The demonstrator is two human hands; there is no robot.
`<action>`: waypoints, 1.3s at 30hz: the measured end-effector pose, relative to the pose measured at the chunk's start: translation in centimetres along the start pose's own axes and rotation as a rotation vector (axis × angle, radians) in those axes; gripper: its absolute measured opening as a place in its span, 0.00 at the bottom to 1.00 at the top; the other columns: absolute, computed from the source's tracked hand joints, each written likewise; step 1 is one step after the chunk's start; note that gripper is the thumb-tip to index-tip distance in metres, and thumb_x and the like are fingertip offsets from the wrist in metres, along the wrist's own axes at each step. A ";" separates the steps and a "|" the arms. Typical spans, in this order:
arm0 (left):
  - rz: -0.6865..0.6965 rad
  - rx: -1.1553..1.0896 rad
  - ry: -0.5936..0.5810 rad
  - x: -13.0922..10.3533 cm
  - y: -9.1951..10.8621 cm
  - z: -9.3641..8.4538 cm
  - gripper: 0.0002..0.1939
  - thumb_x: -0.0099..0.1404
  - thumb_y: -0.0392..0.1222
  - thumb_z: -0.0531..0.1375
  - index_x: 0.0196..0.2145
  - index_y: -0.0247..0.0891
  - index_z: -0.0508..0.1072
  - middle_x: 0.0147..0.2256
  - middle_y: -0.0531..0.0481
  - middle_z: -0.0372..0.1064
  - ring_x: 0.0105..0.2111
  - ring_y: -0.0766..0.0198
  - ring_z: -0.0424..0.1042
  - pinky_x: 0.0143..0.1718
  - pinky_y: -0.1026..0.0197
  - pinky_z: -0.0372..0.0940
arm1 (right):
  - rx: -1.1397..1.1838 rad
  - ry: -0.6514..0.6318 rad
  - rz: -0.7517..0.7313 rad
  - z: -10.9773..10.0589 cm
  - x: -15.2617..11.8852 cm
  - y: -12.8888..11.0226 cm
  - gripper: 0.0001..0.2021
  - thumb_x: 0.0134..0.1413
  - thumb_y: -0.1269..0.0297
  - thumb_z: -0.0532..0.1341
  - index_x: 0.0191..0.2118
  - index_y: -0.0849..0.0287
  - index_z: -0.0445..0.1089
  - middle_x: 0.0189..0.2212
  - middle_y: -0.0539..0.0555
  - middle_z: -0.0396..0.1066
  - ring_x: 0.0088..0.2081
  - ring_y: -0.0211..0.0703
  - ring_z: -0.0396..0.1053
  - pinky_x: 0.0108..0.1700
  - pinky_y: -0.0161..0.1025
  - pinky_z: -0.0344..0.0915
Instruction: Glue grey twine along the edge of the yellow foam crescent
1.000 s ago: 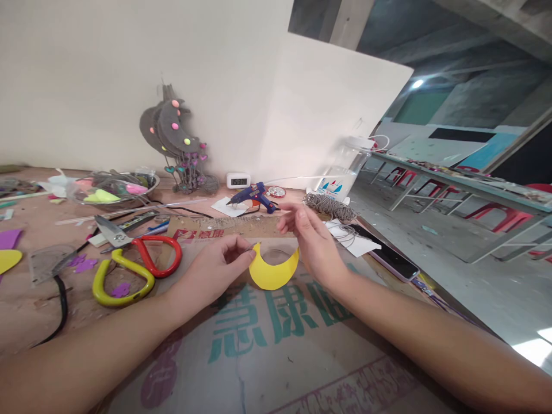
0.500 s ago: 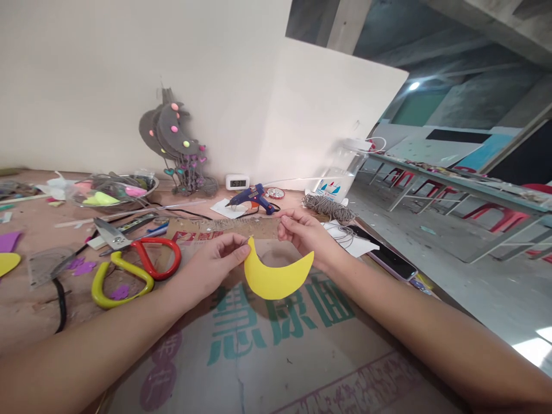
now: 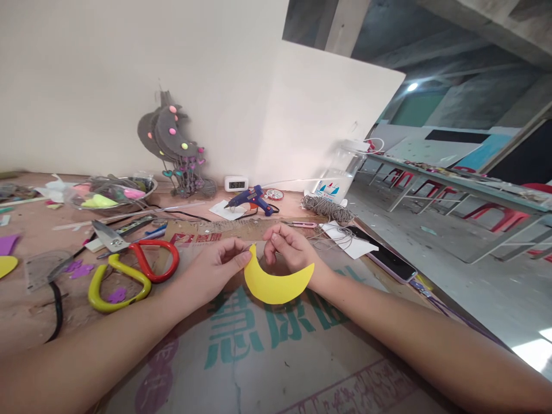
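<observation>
My left hand (image 3: 218, 265) pinches the upper left tip of a yellow crescent moon cutout (image 3: 278, 288), which hangs over a printed cardboard sheet (image 3: 241, 379). Just behind the crescent is my right hand (image 3: 290, 248), its fingers curled and the thumb against the forefinger. Whatever lies in that pinch, if anything, is too small to make out. Scissors (image 3: 157, 261) with one red and one yellow-green handle rest open at the left, near my left forearm.
Farther back are a blue glue gun (image 3: 254, 200), a small digital clock (image 3: 236, 183), a cord bundle (image 3: 328, 208) and a clear jug (image 3: 340, 169). A phone (image 3: 383, 259) lies right. Grey felt moon ornaments (image 3: 170, 135) hang by the wall, above a filled bowl (image 3: 149, 190).
My right hand has moved left and slightly down, closer to my left hand and the crescent's tip. A utility knife behind it has come into view. My left hand still holds the crescent.
</observation>
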State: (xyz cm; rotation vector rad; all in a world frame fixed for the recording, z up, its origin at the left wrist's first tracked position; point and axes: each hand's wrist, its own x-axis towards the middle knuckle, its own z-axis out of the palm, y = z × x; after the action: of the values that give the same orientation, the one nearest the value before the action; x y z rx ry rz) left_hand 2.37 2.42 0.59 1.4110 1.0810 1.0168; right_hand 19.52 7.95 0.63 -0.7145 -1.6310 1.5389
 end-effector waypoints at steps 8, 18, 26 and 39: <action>0.000 -0.008 -0.005 -0.1 0.2 0.1 0.13 0.57 0.51 0.56 0.32 0.38 0.67 0.22 0.57 0.61 0.18 0.73 0.56 0.17 0.69 0.52 | 0.021 0.031 -0.005 0.3 -0.2 0.4 0.13 0.46 0.56 0.62 0.28 0.59 0.60 0.14 0.45 0.64 0.17 0.33 0.61 0.23 0.34 0.59; -0.039 -0.006 -0.022 0.0 0.2 0.2 0.14 0.58 0.52 0.55 0.32 0.38 0.67 0.21 0.58 0.59 0.17 0.73 0.55 0.17 0.69 0.51 | 0.017 -0.005 -0.027 0.6 -0.4 0.1 0.10 0.47 0.58 0.61 0.31 0.60 0.67 0.18 0.47 0.66 0.22 0.34 0.63 0.28 0.34 0.61; -0.035 0.004 -0.010 -0.1 0.2 0.2 0.12 0.58 0.50 0.55 0.30 0.38 0.67 0.20 0.58 0.57 0.17 0.74 0.53 0.17 0.70 0.49 | 0.013 -0.033 0.005 0.6 -0.5 0.1 0.09 0.48 0.60 0.62 0.32 0.60 0.66 0.18 0.47 0.67 0.22 0.33 0.64 0.28 0.33 0.62; -0.004 0.088 -0.010 -0.2 0.5 0.1 0.12 0.60 0.49 0.54 0.31 0.37 0.68 0.22 0.58 0.59 0.19 0.73 0.54 0.19 0.70 0.50 | 0.049 -0.073 0.035 0.6 -0.6 0.1 0.10 0.49 0.58 0.61 0.31 0.61 0.66 0.19 0.47 0.66 0.22 0.32 0.63 0.28 0.33 0.61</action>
State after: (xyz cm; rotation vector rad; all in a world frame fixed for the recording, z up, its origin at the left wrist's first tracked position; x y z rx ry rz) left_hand 2.45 2.15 1.09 1.4827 1.1324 0.9682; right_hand 19.39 7.14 0.46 -0.6709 -1.6365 1.6415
